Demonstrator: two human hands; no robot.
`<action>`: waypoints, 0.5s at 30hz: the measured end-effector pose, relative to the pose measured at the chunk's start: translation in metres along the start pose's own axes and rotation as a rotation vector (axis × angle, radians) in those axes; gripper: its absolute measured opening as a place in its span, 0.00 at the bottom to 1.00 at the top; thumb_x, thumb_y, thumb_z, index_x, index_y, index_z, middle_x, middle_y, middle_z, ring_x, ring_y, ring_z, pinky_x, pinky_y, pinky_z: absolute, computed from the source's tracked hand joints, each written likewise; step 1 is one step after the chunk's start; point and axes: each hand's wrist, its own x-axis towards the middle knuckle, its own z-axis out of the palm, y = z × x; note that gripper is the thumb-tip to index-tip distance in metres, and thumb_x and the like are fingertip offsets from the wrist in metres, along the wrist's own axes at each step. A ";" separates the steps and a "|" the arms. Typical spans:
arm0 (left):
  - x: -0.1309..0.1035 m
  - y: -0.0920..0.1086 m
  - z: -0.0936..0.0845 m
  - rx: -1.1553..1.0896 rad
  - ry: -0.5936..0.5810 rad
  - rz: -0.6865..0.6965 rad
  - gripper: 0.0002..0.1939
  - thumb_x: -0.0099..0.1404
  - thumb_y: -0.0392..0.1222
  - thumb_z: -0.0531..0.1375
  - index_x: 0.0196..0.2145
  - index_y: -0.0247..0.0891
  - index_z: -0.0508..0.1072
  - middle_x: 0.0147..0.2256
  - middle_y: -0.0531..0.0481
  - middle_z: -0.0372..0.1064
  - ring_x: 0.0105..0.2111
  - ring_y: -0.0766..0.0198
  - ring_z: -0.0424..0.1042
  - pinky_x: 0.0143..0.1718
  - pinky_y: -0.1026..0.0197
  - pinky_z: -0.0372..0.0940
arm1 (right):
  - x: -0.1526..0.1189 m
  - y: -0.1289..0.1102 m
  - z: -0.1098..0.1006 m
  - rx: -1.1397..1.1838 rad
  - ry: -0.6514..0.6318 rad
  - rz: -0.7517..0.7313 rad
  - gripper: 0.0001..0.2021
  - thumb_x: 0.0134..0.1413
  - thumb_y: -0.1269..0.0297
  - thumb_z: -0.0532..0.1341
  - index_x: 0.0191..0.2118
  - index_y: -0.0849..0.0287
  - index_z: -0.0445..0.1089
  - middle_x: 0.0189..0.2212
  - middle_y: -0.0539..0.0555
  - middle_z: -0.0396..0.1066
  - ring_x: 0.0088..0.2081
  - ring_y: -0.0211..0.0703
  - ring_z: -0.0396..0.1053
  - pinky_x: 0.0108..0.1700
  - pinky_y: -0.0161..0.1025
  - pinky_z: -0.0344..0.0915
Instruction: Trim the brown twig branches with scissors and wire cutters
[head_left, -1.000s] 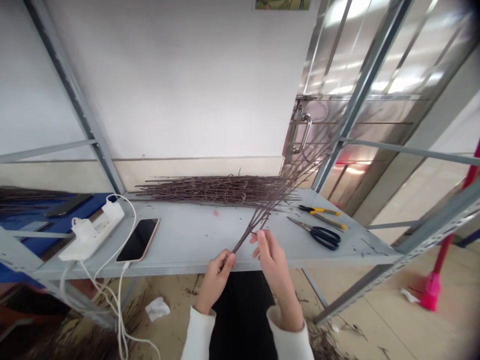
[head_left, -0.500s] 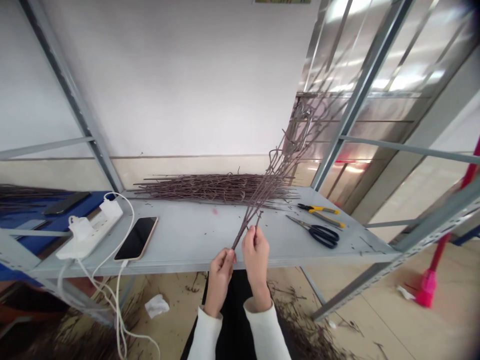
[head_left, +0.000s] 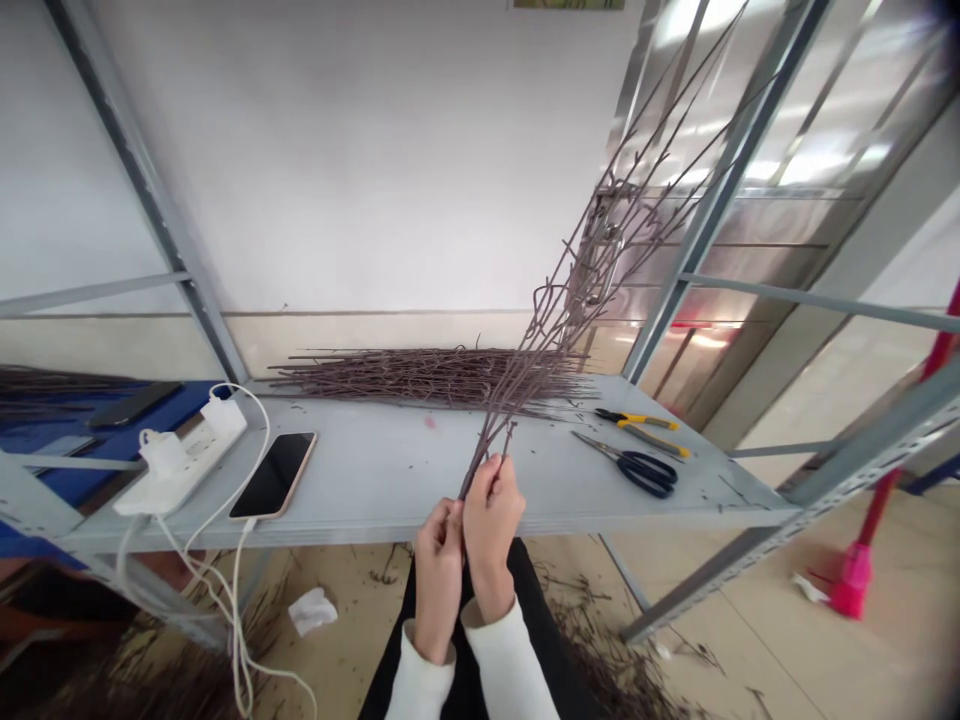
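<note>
Lower centre: left hand [head_left: 438, 560] curled round slim, knotty twigs [head_left: 478, 455] fanning to upper right; right hand [head_left: 493, 515] closed round thin stem [head_left: 508, 440].

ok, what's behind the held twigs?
Behind the held twigs: right end of the twig pile on the shelf; higher up, wall, metal door, rack post. They hide strips of each; those can't be seen.

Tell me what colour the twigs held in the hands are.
The held twigs are dark brown, clearest in the head view.

Free shelf [head_left: 375, 465] between phone [head_left: 274, 475] and held twigs [head_left: 474, 467], pile [head_left: 397, 378] behind
</note>
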 end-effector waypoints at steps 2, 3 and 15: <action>0.000 0.002 -0.001 0.040 -0.021 0.019 0.22 0.63 0.59 0.54 0.23 0.38 0.60 0.20 0.58 0.50 0.21 0.70 0.48 0.21 0.66 0.47 | 0.003 0.001 -0.001 0.000 0.004 0.001 0.14 0.58 0.57 0.45 0.23 0.52 0.46 0.12 0.40 0.44 0.14 0.34 0.44 0.19 0.35 0.43; 0.001 0.002 -0.002 0.065 -0.039 0.032 0.22 0.63 0.59 0.53 0.23 0.38 0.60 0.19 0.58 0.49 0.21 0.70 0.48 0.21 0.66 0.46 | 0.005 0.002 -0.003 0.002 0.001 0.002 0.14 0.58 0.57 0.45 0.22 0.52 0.46 0.12 0.40 0.45 0.14 0.34 0.44 0.19 0.35 0.43; 0.009 0.005 -0.007 0.114 -0.070 0.026 0.24 0.58 0.63 0.56 0.21 0.40 0.58 0.17 0.60 0.41 0.18 0.71 0.43 0.18 0.65 0.41 | 0.080 0.005 -0.031 0.310 -0.335 0.014 0.18 0.58 0.45 0.51 0.28 0.55 0.57 0.21 0.44 0.62 0.17 0.32 0.56 0.20 0.32 0.54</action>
